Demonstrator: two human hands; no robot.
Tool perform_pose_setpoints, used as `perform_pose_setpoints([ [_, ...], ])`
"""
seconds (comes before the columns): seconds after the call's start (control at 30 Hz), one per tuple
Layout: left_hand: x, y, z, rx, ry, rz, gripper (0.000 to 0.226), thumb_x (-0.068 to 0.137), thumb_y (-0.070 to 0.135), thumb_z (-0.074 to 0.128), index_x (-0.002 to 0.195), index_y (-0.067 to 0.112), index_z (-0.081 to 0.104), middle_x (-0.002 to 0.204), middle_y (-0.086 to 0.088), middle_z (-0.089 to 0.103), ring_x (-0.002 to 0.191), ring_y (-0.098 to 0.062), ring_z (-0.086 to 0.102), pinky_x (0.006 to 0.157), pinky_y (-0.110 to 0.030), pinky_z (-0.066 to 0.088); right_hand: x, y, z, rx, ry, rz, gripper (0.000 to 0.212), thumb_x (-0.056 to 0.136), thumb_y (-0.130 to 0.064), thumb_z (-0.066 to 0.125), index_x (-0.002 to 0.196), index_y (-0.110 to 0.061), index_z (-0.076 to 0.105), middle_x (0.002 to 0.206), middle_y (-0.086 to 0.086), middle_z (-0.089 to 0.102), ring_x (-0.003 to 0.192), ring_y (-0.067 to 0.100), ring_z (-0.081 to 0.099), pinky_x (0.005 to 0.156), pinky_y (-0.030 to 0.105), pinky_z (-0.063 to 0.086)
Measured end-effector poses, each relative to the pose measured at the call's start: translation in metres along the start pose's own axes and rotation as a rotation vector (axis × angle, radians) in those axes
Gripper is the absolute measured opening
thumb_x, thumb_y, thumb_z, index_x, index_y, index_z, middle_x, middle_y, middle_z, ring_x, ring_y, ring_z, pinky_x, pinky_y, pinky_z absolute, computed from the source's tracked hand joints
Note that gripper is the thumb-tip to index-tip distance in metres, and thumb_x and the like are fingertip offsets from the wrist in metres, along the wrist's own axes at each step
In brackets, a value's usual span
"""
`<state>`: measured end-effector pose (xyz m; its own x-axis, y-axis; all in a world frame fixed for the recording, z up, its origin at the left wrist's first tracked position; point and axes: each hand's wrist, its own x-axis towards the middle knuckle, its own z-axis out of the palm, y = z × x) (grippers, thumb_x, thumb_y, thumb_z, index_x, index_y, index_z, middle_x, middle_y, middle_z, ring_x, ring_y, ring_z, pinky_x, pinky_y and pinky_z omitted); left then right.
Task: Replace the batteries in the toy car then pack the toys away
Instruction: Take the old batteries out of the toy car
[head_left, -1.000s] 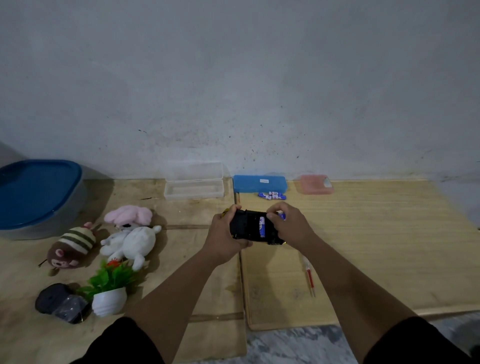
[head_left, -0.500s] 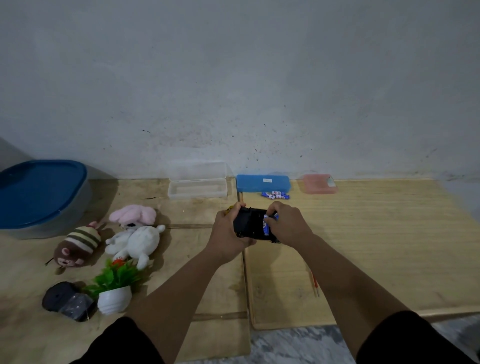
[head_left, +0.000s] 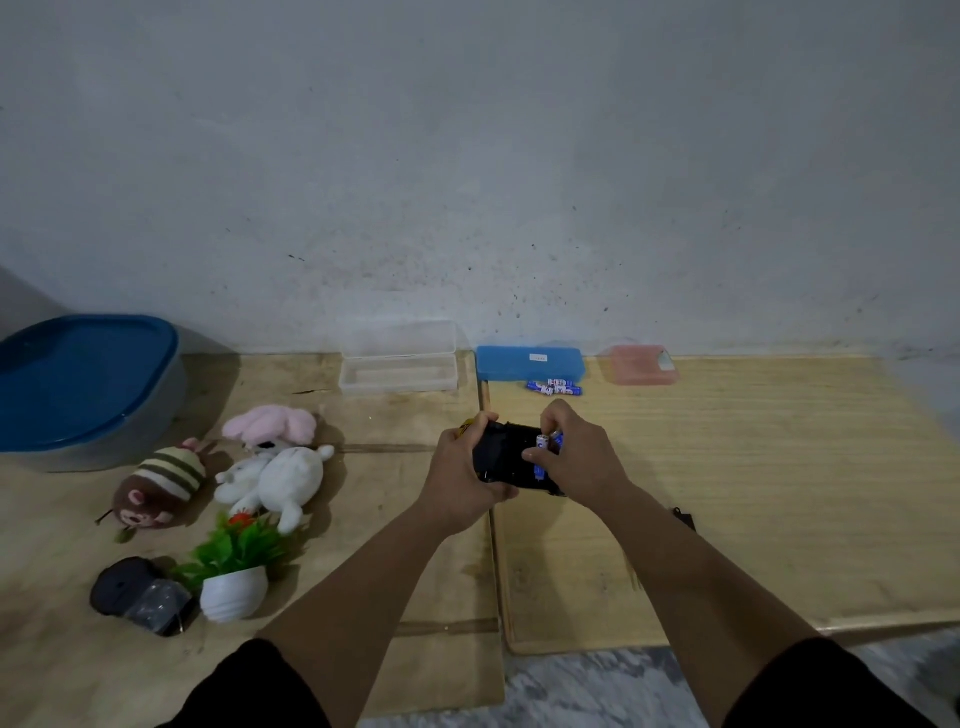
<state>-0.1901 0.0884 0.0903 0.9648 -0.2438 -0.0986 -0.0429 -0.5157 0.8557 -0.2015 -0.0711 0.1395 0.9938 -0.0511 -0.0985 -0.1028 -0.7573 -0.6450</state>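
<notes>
Holding the toy car (head_left: 506, 460) upside down above the wooden boards (head_left: 753, 493), I am keeping my left hand (head_left: 460, 480) wrapped round its left end, fingers curled over the far edge and thumb under the near one. My right hand (head_left: 582, 460) is working at the open battery bay, thumb and fingers pinching a blue-and-white battery (head_left: 543, 447) that is sitting tilted, one end raised out of the bay; I cannot tell whether it is going in or coming out. Whichever it is, I am judging that the battery wants to pivot on its low end while the raised end follows my pinch, so I am aiming to keep the car level and braced. I am also thinking polarity is worth checking, though the markings are too small to read. Spare batteries (head_left: 555, 387) are lying well apart from the car, just in front of the blue case (head_left: 530, 362). Plush toys (head_left: 270, 467) are waiting on the left near the blue-lidded tub (head_left: 83, 384), so in my judgement packing is still ahead.
</notes>
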Motion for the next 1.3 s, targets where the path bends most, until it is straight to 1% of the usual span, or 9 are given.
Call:
perform_pose_setpoints([
  [0.1,0.003,0.001,-0.001,-0.004,-0.011,-0.009,0.084,0.047,0.036,0.082,0.12,0.041,0.041,0.116,-0.006,0.055,0.102,-0.02,0.058,0.085,-0.036,0.057,0.001,-0.002,0.001,0.101,0.002,0.016,0.028,0.085,-0.025,0.065,0.106,-0.015,0.05,0.093,0.002,0.054,0.084,0.019,0.055,0.066,0.027,0.046],
  [0.2,0.007,0.001,-0.004,-0.014,-0.021,-0.021,0.086,0.044,0.041,0.08,0.121,0.042,0.041,0.116,-0.007,0.055,0.101,-0.02,0.06,0.085,-0.039,0.057,0.004,-0.006,-0.004,0.139,0.044,0.045,0.02,0.09,-0.035,0.056,0.09,-0.015,0.055,0.081,-0.001,0.055,0.079,0.017,0.054,0.061,0.024,0.042],
  [0.43,0.01,0.001,-0.012,-0.024,-0.023,-0.013,0.093,0.059,0.019,0.087,0.137,0.033,0.037,0.121,-0.007,0.044,0.108,-0.02,0.054,0.098,-0.033,0.05,-0.004,-0.003,-0.022,0.292,0.023,0.017,0.014,0.089,-0.022,0.06,0.102,-0.017,0.056,0.085,0.008,0.062,0.059,0.013,0.058,0.05,0.014,0.047],
  [0.57,0.013,0.001,-0.017,-0.044,-0.031,-0.017,0.095,0.062,0.018,0.086,0.14,0.032,0.035,0.122,-0.008,0.043,0.113,-0.02,0.052,0.102,-0.036,0.046,-0.011,0.011,-0.024,0.113,0.014,-0.043,0.06,0.081,-0.029,0.069,0.134,-0.04,0.044,0.11,-0.006,0.058,0.089,0.015,0.055,0.076,0.024,0.044],
  [0.7,0.017,0.008,-0.023,-0.077,-0.052,-0.001,0.095,0.065,0.014,0.085,0.144,0.027,0.033,0.124,-0.006,0.045,0.115,-0.016,0.05,0.101,-0.029,0.044,-0.016,0.025,-0.023,-0.1,-0.107,-0.019,0.087,0.072,-0.041,0.075,0.14,-0.051,0.022,0.074,-0.007,0.05,0.065,0.009,0.043,0.058,0.021,0.038],
  [0.93,0.023,0.012,-0.036,-0.118,-0.21,0.036,0.086,0.068,0.006,0.082,0.14,0.022,0.037,0.125,-0.001,0.053,0.114,-0.012,0.052,0.082,-0.006,0.043,-0.015,0.038,-0.026,-0.507,-0.087,-0.185,0.08,0.08,-0.048,0.064,0.14,-0.053,0.013,0.08,0.004,0.06,0.073,0.014,0.048,0.064,0.024,0.036],
  [1.03,0.026,0.013,-0.039,-0.157,-0.237,0.023,0.087,0.07,0.003,0.08,0.142,0.021,0.034,0.123,0.004,0.052,0.114,-0.01,0.05,0.079,-0.001,0.041,-0.011,0.038,-0.027,-0.644,-0.003,-0.336,0.073,0.08,-0.046,0.065,0.142,-0.045,0.025,0.083,0.003,0.066,0.068,0.017,0.055,0.051,0.023,0.027],
  [1.13,0.03,0.017,-0.046,-0.231,-0.225,-0.006,0.089,0.071,0.001,0.079,0.144,0.023,0.033,0.125,0.007,0.051,0.115,-0.008,0.05,0.09,-0.014,0.042,-0.006,0.038,-0.026,-0.722,0.143,-0.453,0.072,0.057,-0.045,0.085,0.123,-0.031,0.06,0.053,-0.004,0.058,0.038,0.013,0.05,0.045,0.012,0.003],
  [1.3,0.041,0.028,-0.061,-0.356,-0.208,-0.006,0.089,0.068,0.002,0.081,0.14,0.032,0.04,0.13,0.004,0.054,0.119,-0.014,0.054,0.092,-0.022,0.048,-0.005,0.036,-0.027,-0.412,0.205,-0.406,0.058,0.076,-0.039,0.072,0.131,-0.028,0.053,0.075,0.005,0.073,0.058,0.022,0.064,0.048,0.026,0.044],
])
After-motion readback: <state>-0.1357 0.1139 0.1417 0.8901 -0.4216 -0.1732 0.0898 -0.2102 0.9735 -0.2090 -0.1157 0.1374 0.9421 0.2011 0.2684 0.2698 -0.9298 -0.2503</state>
